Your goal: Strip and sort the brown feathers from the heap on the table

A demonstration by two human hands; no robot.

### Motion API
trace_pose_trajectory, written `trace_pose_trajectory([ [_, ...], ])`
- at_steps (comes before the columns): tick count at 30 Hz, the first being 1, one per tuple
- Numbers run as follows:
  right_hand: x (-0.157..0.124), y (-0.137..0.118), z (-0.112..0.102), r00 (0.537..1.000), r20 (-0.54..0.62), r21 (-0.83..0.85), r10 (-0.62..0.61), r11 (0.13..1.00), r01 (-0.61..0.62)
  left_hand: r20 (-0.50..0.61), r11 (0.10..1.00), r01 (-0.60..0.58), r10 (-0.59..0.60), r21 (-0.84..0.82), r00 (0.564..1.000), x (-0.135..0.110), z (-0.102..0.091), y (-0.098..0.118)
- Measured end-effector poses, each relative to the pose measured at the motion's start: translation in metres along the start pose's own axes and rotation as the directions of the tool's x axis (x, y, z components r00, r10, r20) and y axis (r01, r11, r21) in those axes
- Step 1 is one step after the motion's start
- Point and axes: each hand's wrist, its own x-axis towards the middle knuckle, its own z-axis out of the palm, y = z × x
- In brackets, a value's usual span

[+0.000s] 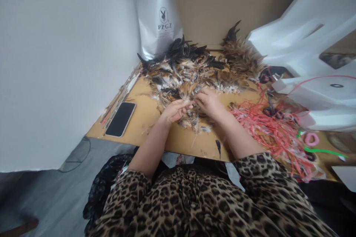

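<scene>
A big heap of brown, black and white feathers (191,68) covers the far half of a wooden table (147,118). My left hand (176,110) and my right hand (210,103) meet at the heap's near edge. Both have their fingers curled and pinched around a small bunch of feathers (193,118) held between them. A few loose feathers lie on the table just below my hands. My sleeves are leopard print.
A black phone (121,119) lies at the table's left. Tangled pink-red strings (267,129) spread to my right, with a pink ring (311,139) beyond. A silver bag (159,14) leans on cardboard at the back. White sheets (311,44) pile up at right.
</scene>
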Motion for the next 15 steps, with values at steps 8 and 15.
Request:
trace_pose_trajectory([
  [8,-0.001,-0.008,-0.002,0.997,0.078,0.03,-0.018,0.999,0.016,-0.014,0.993,-0.006,0.008,0.118,1.0,0.001,0.0,-0.003],
  [15,-0.005,0.003,-0.007,0.991,0.088,0.227,0.097,0.967,-0.114,-0.055,0.991,-0.032,0.04,0.131,0.998,0.003,-0.004,-0.002],
])
